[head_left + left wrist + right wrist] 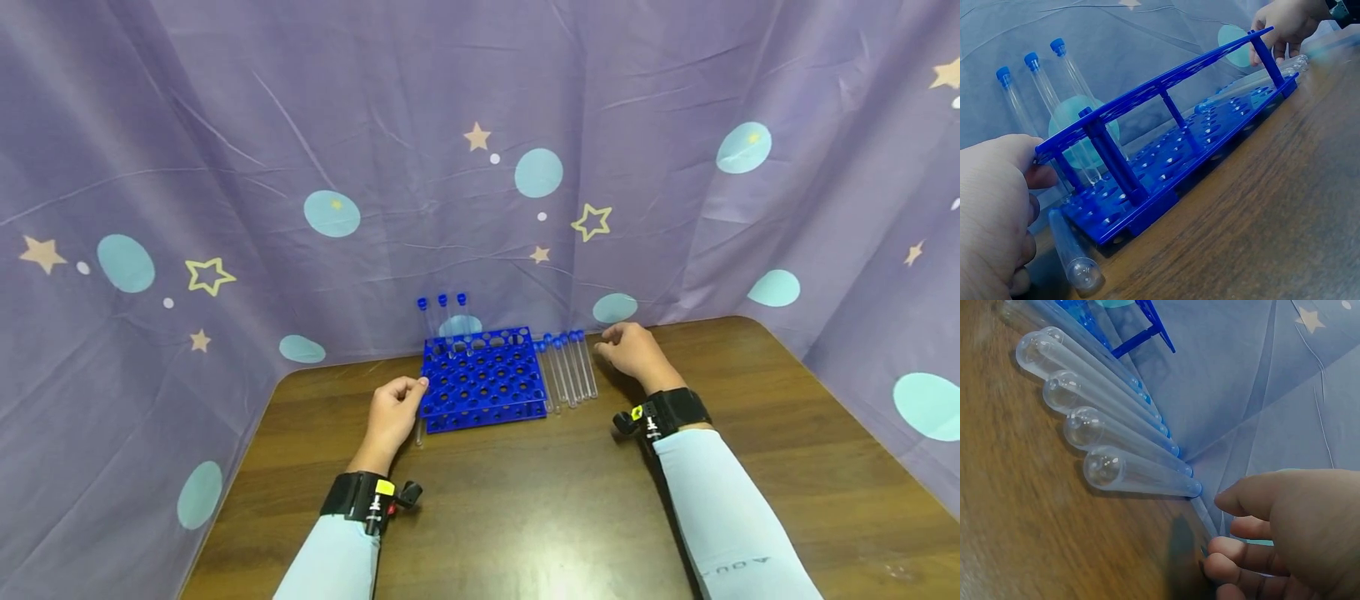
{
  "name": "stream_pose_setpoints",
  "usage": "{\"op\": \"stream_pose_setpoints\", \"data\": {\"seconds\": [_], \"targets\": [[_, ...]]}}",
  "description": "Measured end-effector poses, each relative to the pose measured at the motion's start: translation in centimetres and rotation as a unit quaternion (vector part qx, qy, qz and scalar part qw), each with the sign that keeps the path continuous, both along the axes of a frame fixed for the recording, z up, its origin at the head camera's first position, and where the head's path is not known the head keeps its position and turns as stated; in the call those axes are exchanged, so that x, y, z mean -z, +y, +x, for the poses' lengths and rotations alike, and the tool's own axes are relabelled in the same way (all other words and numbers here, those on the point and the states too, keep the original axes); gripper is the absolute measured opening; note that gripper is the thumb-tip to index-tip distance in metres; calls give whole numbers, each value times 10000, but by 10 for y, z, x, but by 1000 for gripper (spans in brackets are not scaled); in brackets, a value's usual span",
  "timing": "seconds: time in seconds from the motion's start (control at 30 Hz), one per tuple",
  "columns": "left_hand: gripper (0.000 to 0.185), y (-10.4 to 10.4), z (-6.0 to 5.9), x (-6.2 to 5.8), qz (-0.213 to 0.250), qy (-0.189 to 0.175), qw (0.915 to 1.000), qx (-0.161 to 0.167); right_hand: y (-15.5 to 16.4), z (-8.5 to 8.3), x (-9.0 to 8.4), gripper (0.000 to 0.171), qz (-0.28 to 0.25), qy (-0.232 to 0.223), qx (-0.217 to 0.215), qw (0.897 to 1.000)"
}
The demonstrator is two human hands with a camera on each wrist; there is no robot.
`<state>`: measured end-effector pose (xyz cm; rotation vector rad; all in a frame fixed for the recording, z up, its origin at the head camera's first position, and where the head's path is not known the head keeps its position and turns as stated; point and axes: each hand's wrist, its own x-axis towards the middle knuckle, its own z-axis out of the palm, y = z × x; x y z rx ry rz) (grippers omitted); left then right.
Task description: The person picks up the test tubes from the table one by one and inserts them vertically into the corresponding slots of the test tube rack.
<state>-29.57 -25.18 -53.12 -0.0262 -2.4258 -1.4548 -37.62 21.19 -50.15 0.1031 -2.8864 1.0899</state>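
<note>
A blue test tube rack (483,407) stands on the table, with three blue-capped clear test tubes (1041,84) upright in its back row. At the rack's left end, my left hand (392,421) grips the top corner between thumb and curled fingers. Beneath that hand lies a loose test tube (1075,256), its rounded end toward the near side. Several capped test tubes (573,371) lie side by side at the rack's right. Just right of their caps is my right hand (636,354), fingers loosely bent and holding nothing; its thumb (1241,495) is apart from the nearest tube.
The brown wooden table (510,508) reaches back to a purple curtain (420,150) with stars and turquoise spots, close behind the rack. Both wrists wear black straps with small cameras, the left strap (352,493) and the right strap (678,408).
</note>
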Motion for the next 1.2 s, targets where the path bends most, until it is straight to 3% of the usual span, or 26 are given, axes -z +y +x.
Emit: {"op": "stream_pose_setpoints", "data": {"seconds": [0.5, 1.2], "targets": [[30, -2, 2, -1, 54, -101, 9999, 22, -5, 1, -3, 49, 68, -263, -350, 9990], [32, 1, 1, -1, -9, -6, 10000, -54, -5, 4, -1, 43, 135, -325, -272, 9990]]}}
